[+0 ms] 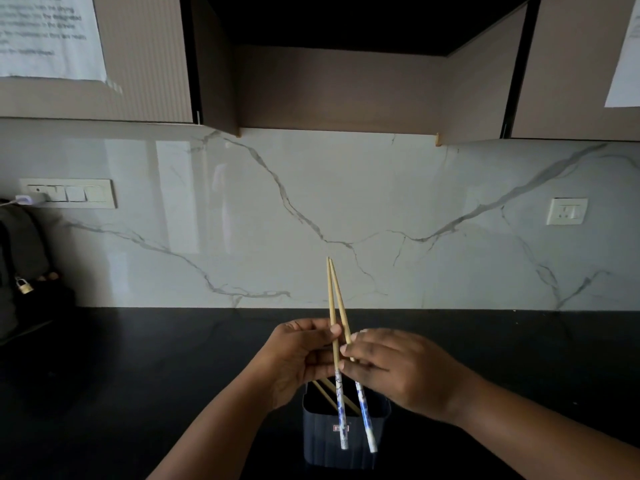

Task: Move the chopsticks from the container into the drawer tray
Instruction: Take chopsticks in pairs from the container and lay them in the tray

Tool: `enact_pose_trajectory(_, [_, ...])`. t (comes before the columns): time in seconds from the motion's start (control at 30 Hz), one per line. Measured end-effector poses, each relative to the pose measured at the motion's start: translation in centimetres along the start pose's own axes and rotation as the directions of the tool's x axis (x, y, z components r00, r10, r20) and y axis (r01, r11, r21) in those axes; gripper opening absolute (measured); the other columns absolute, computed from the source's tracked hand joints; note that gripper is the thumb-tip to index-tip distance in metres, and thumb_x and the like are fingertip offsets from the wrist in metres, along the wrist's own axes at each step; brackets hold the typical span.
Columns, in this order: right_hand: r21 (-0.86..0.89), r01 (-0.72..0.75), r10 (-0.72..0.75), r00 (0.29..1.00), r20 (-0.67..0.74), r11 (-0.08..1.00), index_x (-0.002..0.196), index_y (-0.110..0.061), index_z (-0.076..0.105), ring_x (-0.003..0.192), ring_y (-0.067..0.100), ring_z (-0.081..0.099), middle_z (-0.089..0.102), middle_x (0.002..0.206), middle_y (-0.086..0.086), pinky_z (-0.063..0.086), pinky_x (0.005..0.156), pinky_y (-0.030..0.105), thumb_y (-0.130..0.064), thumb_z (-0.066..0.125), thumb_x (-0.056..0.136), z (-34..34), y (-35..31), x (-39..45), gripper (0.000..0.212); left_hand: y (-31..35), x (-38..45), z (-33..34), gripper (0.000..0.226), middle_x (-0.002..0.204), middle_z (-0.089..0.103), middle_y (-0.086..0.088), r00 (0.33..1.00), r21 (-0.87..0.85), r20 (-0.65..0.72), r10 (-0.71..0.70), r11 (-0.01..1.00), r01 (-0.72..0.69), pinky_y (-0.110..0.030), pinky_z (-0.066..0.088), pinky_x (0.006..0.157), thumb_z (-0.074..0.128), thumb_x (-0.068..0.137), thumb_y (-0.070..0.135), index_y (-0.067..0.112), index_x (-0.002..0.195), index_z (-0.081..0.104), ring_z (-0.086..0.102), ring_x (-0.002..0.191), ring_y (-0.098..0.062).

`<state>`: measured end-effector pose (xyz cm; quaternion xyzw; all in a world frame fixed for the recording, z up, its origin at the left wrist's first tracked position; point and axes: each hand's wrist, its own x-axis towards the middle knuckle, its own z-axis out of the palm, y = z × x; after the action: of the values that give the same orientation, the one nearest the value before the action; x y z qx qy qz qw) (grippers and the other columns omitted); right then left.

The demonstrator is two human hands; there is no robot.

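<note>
I am holding a pair of chopsticks (337, 327) up over the black countertop (138, 358), both of my hands meeting on them around their middle. My left hand (298, 355) is pinching the left stick, its thumb and fingertips pressed against the bare wood. My right hand (398, 368) is pinching the right stick from the other side, its fingers (349, 349) curled in close together on the shaft. The two sticks are standing nearly upright with a slight lean, their thin wooden tips touching or almost touching at the top, in front of the white marble backsplash (346, 202). Their thick ends, patterned blue and white, are splaying apart at the bottom and hanging in front of the dark ribbed container (322, 441), outside it rather than in it.

That container is sitting on the countertop just below my hands, and more plain wooden chopsticks (325, 393) are leaning slantwise inside it. I cannot tell how many are lying in there.

Above the backsplash an overhead cabinet (339, 84) is standing open, dark inside. A switch panel (69, 194) with a plug in it is sitting on the wall at the left, a wall socket (567, 211) at the right. A dark bag with a small padlock (23, 285) is resting at the far left edge of the countertop.
</note>
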<state>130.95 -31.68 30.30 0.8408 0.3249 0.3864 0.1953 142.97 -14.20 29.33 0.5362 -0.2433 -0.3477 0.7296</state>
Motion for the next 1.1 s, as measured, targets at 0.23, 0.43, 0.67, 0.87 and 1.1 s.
enact_pose_trajectory(0.23, [0.093, -0.041, 0.045, 0.998, -0.046, 0.995, 0.107, -0.017, 0.075, 0.102, 0.019, 0.068, 0.073, 0.105, 0.002, 0.054, 0.092, 0.033, -0.019, 0.061, 0.096, 1.9, -1.8, -0.3, 0.018, -0.2, -0.5, 0.3, 0.033, 0.086, 0.073, -0.014, 0.998, 0.076, -0.018, -0.057, 0.995, 0.058, -0.033, 0.058, 0.059, 0.078, 0.066, 0.017, 0.005, 0.096, 0.073, 0.071, 0.068, -0.021])
enact_pose_trajectory(0.43, [0.336, -0.281, 0.299, 0.954, -0.002, 0.899, 0.113, -0.017, 0.071, 0.1, 0.018, 0.069, 0.069, 0.113, 0.007, 0.057, 0.081, 0.024, -0.003, 0.065, 0.086, 2.2, -1.6, 0.0, 0.031, -0.6, -0.5, 0.2, 0.011, 0.088, 0.073, -0.019, 0.995, 0.06, -0.099, -0.026, 0.998, 0.032, -0.033, 0.058, 0.059, 0.067, 0.08, 0.005, 0.006, 0.088, 0.075, 0.071, 0.07, -0.024])
enact_pose_trajectory(0.67, [0.605, -0.721, 0.631, 0.304, 0.714, -0.337, 0.101, -0.019, 0.074, 0.072, 0.01, 0.07, 0.076, 0.08, -0.001, 0.059, 0.066, 0.026, -0.022, 0.08, 0.078, 1.7, 0.1, 2.7, 0.024, -1.0, -0.6, 0.2, 0.013, 0.089, 0.075, -0.016, 0.996, 0.249, -0.091, -0.014, 0.968, 0.036, -0.04, 0.06, 0.073, 0.07, 0.082, 0.009, 0.007, 0.095, 0.074, 0.07, 0.08, -0.027])
enact_pose_trajectory(0.87, [0.557, -0.697, 0.606, 0.219, 0.764, -0.451, 0.093, -0.012, 0.077, 0.069, 0.005, 0.07, 0.077, 0.075, -0.002, 0.051, 0.06, 0.021, -0.022, 0.082, 0.075, 2.5, -0.7, 3.0, 0.021, -1.8, -0.7, 0.3, 0.007, 0.091, 0.075, -0.014, 0.998, 0.407, -0.056, 0.024, 0.913, 0.001, -0.033, 0.06, 0.07, 0.071, 0.082, 0.013, 0.013, 0.085, 0.077, 0.072, 0.087, -0.029])
enact_pose_trajectory(1.1, [0.599, -0.576, 0.583, 0.243, 0.776, -0.557, 0.096, -0.004, 0.072, 0.081, 0.019, 0.075, 0.078, 0.086, 0.008, 0.059, 0.067, 0.025, -0.016, 0.078, 0.078, 3.2, -1.7, 1.5, 0.023, -3.5, -0.9, -1.9, 0.007, 0.072, 0.074, 0.009, 0.981, 0.683, -0.004, 0.195, 0.717, -0.139, -0.02, 0.055, 0.062, 0.07, 0.083, 0.029, 0.029, 0.08, 0.076, 0.068, 0.066, -0.004])
